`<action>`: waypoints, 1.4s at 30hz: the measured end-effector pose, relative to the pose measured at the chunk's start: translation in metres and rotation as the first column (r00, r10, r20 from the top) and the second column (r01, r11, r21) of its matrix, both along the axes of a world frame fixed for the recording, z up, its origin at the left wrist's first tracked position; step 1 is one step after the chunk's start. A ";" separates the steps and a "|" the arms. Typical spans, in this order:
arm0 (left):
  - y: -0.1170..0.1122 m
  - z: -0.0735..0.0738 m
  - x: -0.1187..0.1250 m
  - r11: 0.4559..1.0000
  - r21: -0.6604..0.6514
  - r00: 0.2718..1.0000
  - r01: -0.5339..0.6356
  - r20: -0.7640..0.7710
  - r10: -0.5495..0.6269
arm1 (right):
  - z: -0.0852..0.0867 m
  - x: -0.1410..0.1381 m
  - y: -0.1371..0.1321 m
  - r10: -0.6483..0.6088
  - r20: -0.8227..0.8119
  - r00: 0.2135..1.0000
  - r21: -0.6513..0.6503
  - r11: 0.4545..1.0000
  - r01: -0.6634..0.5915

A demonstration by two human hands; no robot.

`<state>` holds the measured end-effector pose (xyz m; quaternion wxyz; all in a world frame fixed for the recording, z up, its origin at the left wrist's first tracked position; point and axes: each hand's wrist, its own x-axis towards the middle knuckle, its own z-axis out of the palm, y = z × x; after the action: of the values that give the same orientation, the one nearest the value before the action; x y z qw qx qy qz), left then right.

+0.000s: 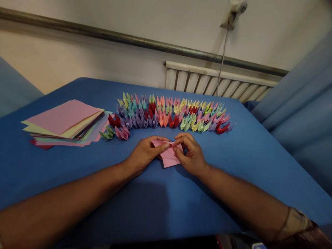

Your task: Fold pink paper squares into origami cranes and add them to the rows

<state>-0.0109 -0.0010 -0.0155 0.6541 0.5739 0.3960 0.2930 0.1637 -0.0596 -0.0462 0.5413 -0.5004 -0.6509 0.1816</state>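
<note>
A pink sheet of folding paper (170, 159), partly folded and creased, is held between my two hands just above the table. My left hand (148, 152) grips its left side, thumb on top and fingers behind. My right hand (190, 152) pinches the upper right part between thumb and fingers. Beyond my hands stand rows of small folded paper cranes (163, 119) in many colours. A green crane (107, 133) and a pink crane (122, 132) sit at the near left end of the rows.
To the left lies a loose stack of coloured paper sheets (64, 119), pink on top. A blue cover (109, 221) spreads over the table. Behind it run a metal rail (124, 38) and a white radiator (220, 73). Blue curtains (306, 114) hang at the right.
</note>
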 end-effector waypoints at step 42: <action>0.002 0.000 -0.003 0.998 -0.044 0.998 0.045 0.043 -0.043 | -0.001 -0.007 0.001 0.046 -0.523 0.851 -0.383 0.879 -0.283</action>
<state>-0.0140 0.0011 -0.0152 0.6814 0.5615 0.3758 0.2815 0.1567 -0.0581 -0.0477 0.5430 -0.4876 -0.4708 0.4957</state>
